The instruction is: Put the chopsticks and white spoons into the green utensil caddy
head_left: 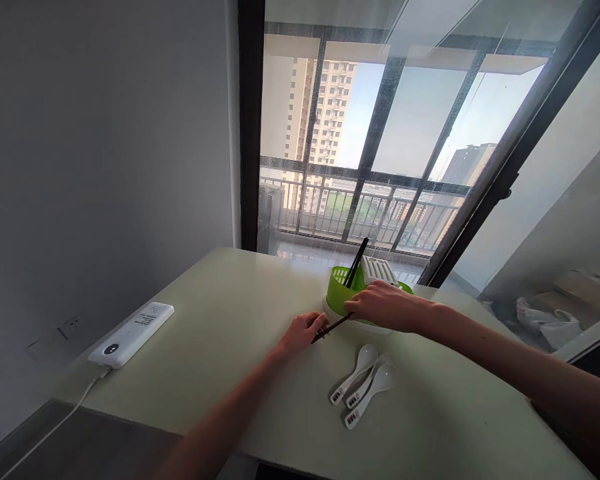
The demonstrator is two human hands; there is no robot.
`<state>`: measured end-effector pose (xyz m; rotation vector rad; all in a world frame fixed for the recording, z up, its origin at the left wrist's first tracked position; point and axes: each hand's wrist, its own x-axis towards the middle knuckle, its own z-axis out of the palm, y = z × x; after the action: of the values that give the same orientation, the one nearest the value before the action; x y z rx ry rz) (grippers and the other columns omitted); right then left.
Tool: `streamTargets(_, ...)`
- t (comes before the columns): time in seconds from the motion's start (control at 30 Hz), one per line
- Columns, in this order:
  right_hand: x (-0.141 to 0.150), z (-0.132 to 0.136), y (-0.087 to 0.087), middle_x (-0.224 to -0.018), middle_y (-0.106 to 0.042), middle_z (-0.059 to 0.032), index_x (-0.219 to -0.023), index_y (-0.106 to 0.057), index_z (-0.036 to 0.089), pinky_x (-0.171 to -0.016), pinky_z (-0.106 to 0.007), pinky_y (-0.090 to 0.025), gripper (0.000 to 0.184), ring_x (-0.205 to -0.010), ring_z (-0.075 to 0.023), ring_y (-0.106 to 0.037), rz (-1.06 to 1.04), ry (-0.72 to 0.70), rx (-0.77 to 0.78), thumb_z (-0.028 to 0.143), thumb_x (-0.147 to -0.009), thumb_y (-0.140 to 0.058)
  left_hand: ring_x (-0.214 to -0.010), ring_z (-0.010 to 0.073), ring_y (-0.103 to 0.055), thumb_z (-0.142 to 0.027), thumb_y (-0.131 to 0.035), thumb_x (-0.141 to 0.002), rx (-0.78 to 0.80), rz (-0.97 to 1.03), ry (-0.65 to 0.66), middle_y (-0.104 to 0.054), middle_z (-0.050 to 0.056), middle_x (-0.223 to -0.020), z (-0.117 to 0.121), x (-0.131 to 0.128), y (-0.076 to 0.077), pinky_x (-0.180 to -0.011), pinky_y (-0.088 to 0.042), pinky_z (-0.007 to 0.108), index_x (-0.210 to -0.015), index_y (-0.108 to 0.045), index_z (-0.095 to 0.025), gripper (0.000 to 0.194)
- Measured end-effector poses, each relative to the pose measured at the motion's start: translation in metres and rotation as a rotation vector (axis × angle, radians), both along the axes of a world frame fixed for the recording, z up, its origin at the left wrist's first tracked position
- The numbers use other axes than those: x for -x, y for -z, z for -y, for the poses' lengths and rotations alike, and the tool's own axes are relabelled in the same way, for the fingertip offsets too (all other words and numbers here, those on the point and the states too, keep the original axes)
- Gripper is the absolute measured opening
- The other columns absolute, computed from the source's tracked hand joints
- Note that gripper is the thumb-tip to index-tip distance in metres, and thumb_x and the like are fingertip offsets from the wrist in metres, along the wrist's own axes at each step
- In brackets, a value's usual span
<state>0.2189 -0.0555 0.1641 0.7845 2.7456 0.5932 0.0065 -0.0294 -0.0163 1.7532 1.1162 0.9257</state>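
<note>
My left hand [304,331] rests on the pale table [220,333] with its fingers curled by the lower end of a black chopstick [331,327]. My right hand [380,305] is closed on the same chopstick near its upper end, right beside a green cutlery holder [338,290]. Another black chopstick [356,263] stands tilted inside the holder, next to a white slotted insert [379,268]. Three white spoons [363,385] lie together on the table in front of my hands.
A white power strip [133,333] with its cable lies at the table's left edge. A large window with a balcony railing stands behind the table. Bags and boxes sit on the floor at the right.
</note>
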Motion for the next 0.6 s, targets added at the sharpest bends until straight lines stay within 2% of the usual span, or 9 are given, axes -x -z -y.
streamTargets(0.2,0.004,0.000,-0.014,-0.075,-0.072,-0.0046,-0.086,-0.070,0.020,-0.058,-0.026,-0.029,0.020,-0.069,-0.0179,-0.069,0.027,0.133,-0.015,0.023,-0.099,-0.055,-0.077,0.0169,-0.066,-0.055,-0.041,-0.098,-0.031,-0.014,0.013,-0.075,0.002,-0.085,0.011,-0.003,-0.007,-0.073,-0.050,0.026,-0.088,-0.075,-0.021,0.049)
streamTargets(0.3,0.007,-0.002,-0.016,-0.079,-0.073,-0.0068,-0.086,-0.073,0.019,-0.059,-0.027,-0.032,0.019,-0.074,-0.0210,-0.071,0.053,0.176,-0.015,0.026,-0.097,-0.060,-0.079,0.0163,-0.065,-0.054,-0.044,-0.098,-0.075,-0.033,0.055,-0.077,0.001,-0.091,0.018,-0.004,-0.010,-0.076,-0.050,0.026,-0.094,-0.077,-0.021,0.047)
streamTargets(0.43,0.017,-0.001,-0.016,-0.078,-0.073,-0.0085,-0.084,-0.076,0.018,-0.060,-0.027,-0.035,0.018,-0.073,-0.0222,-0.071,0.078,0.186,-0.001,0.029,-0.093,-0.066,-0.075,0.0157,-0.063,-0.049,-0.059,-0.093,-0.132,-0.065,0.123,-0.077,0.000,-0.094,0.023,-0.006,-0.009,-0.072,-0.049,0.026,-0.109,-0.078,-0.023,0.036)
streamTargets(0.6,0.033,0.009,-0.023,-0.079,-0.073,-0.0113,-0.085,-0.078,0.016,-0.061,-0.028,-0.038,0.019,-0.074,-0.0235,-0.071,0.098,0.210,0.010,0.028,-0.092,-0.065,-0.077,0.0172,-0.066,-0.047,-0.063,-0.090,-0.087,-0.083,0.105,-0.078,-0.001,-0.089,0.021,-0.005,-0.004,-0.072,-0.050,0.027,-0.111,-0.080,-0.026,0.035)
